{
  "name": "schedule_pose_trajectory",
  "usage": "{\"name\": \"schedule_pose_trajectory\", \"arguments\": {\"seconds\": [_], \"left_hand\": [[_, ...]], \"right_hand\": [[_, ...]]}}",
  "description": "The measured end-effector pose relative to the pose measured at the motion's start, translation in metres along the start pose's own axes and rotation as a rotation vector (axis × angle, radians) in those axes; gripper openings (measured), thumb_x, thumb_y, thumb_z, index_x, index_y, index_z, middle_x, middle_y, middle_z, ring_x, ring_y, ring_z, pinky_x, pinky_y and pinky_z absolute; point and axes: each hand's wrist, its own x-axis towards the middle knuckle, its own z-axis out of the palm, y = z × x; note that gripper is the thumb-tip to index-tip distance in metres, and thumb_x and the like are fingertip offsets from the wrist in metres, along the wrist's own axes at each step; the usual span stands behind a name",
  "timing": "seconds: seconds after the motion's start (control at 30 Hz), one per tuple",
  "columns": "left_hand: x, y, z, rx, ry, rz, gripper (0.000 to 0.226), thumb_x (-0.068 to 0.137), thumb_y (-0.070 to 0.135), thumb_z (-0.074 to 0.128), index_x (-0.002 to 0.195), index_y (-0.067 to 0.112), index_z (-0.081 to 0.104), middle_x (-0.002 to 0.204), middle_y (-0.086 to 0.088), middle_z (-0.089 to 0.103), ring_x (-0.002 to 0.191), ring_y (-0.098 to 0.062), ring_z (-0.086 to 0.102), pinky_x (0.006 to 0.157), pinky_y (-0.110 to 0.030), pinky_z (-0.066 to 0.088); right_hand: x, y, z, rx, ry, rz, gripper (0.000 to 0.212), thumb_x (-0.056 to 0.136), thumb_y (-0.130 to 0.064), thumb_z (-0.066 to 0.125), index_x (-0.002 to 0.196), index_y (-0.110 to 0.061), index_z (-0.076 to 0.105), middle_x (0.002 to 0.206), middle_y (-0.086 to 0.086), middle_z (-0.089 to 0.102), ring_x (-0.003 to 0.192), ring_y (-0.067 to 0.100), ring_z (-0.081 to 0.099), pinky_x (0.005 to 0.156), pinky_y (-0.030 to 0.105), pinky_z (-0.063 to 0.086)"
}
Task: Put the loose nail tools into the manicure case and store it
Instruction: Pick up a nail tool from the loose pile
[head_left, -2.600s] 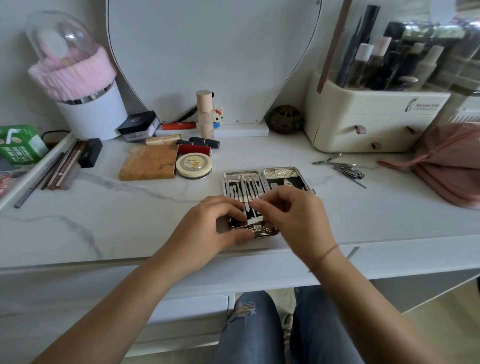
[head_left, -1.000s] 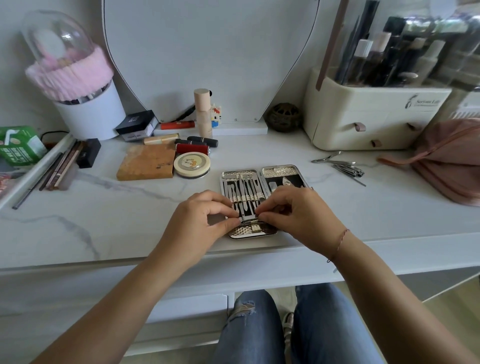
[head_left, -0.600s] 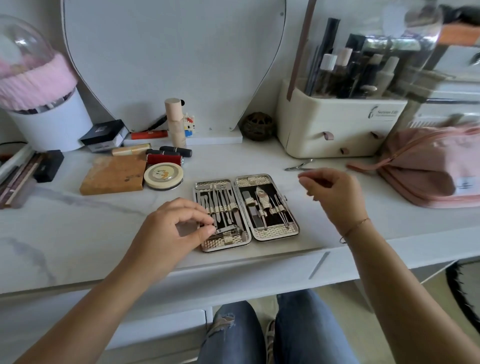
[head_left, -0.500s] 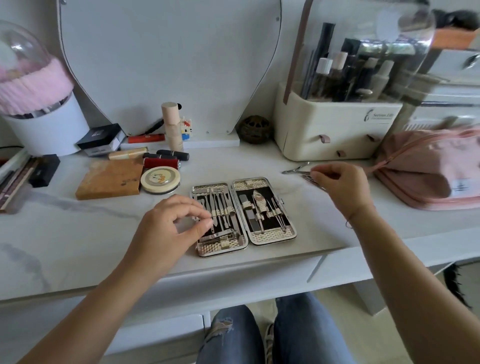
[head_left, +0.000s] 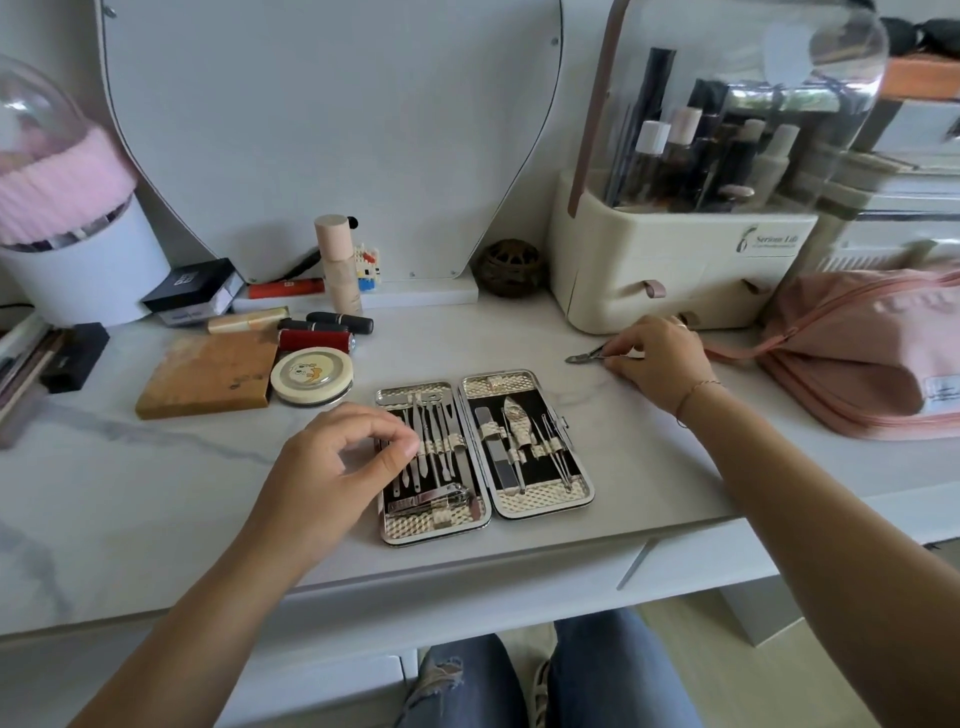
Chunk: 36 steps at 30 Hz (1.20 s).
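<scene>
Manicure case (head_left: 540, 501), one, open by the tabletop's (head_left: 156, 493) front edge; left hand (head_left: 332, 467) hides its rim, grip unclear; right hand (head_left: 660, 358) pinches one half-hidden nipper (head_left: 586, 356).

Shiny metal case (head_left: 511, 506); matt marble-look desk (head_left: 156, 483)

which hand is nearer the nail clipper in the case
Left. The left hand is by the manicure case, up-left of its nail clipper; the right hand is beyond the case's far-right corner, pinching a cuticle nipper.
</scene>
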Motion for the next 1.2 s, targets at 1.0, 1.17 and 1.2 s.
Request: {"name": "schedule_pose_trajectory", "arguments": {"seconds": [1.0,1.17,1.2], "left_hand": [[0.081,0.057,0.058,-0.354,-0.274,-0.305,0.012,0.079,0.020,0.070,0.090,0.022,0.072,0.075,0.005,0.074,0.055,-0.005,0.060,0.049,-0.011,0.041],[0.078,0.051,0.057,-0.121,-0.250,-0.150,0.014,0.081,0.031,0.068,0.093,0.025,0.072,0.083,0.006,0.074,0.064,-0.005,0.064,0.062,-0.014,0.051],[0.077,0.049,0.055,-0.032,-0.245,-0.110,0.014,0.081,0.034,0.067,0.092,0.027,0.071,0.084,0.009,0.073,0.070,-0.003,0.064,0.067,-0.015,0.052]], "right_hand": [[-0.027,-0.064,-0.017,1.521,-0.598,0.284,0.024,0.084,-0.028,0.052,0.087,-0.007,0.062,0.059,-0.001,0.054,0.047,0.004,0.043,0.043,0.011,0.035],[-0.020,-0.060,-0.009,1.486,-0.571,0.284,0.027,0.095,-0.022,0.044,0.076,-0.008,0.058,0.057,0.001,0.050,0.042,0.003,0.040,0.040,0.010,0.030],[-0.018,-0.059,-0.008,1.475,-0.540,0.282,0.028,0.095,-0.022,0.044,0.075,-0.009,0.058,0.057,0.000,0.048,0.041,0.003,0.038,0.040,0.010,0.029]]}}
